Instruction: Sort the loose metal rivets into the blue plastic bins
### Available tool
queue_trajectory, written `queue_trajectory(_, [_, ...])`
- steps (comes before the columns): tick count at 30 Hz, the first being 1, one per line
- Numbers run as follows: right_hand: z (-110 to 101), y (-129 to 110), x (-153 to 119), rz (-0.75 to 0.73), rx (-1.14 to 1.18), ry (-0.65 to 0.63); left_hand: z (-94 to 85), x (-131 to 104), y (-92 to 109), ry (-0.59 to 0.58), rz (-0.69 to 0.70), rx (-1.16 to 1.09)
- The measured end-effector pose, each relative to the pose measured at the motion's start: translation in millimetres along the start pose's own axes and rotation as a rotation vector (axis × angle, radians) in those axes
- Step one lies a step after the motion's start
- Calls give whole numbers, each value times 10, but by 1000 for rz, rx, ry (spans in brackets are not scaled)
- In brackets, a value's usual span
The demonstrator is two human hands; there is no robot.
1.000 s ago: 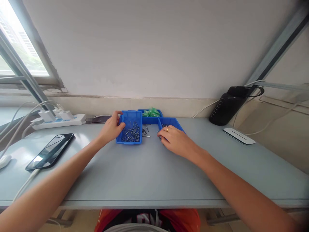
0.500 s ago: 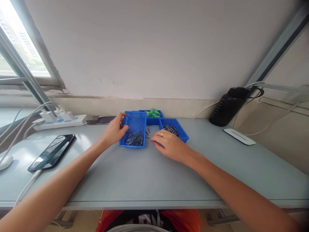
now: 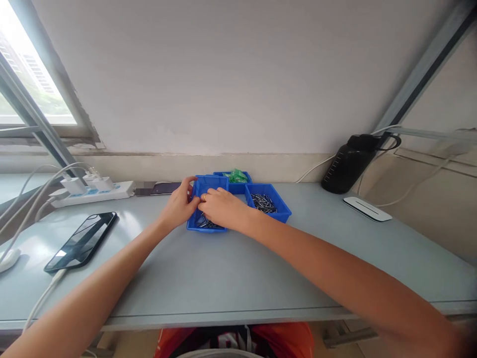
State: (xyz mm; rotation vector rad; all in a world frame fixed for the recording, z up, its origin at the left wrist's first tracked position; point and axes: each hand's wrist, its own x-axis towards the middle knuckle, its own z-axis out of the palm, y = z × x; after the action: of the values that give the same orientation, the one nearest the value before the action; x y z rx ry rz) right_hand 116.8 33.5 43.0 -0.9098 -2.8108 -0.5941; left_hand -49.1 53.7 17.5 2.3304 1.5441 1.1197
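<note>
My left hand [image 3: 180, 203] grips the left wall of a blue plastic bin [image 3: 207, 230], thumb inside and fingers behind. The bin is tilted toward me, and dark metal screws or similar pins [image 3: 205, 222] lie along its near end. Over this bin reaches my right hand [image 3: 220, 206], a ring on one finger, its fingers bent together near my left thumb. Their tips are hidden, so what they pinch cannot be made out. Right of it stands a second blue bin [image 3: 282, 217] with a heap of similar metal pieces [image 3: 264, 202]. A third blue bin [image 3: 238, 188] behind holds green packets [image 3: 236, 175].
A phone [image 3: 80, 241] on a charging cable and a white power strip [image 3: 97, 193] lie to the left. Another dark phone [image 3: 166, 188] rests by the wall. On the right are a black water bottle [image 3: 348, 164] and a flat white device [image 3: 367, 209].
My right hand has moved left, from the desk between the bins to over the left bin. My left hand keeps its hold on that bin's wall.
</note>
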Motion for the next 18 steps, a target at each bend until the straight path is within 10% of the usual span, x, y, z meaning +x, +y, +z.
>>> queue_trajectory(12, [95, 29, 24, 5, -24, 16, -5, 30, -27, -19, -40, 47])
queue_trajectory(18, [-107, 395, -486, 241, 42, 197, -85, 113, -127, -11, -124, 72])
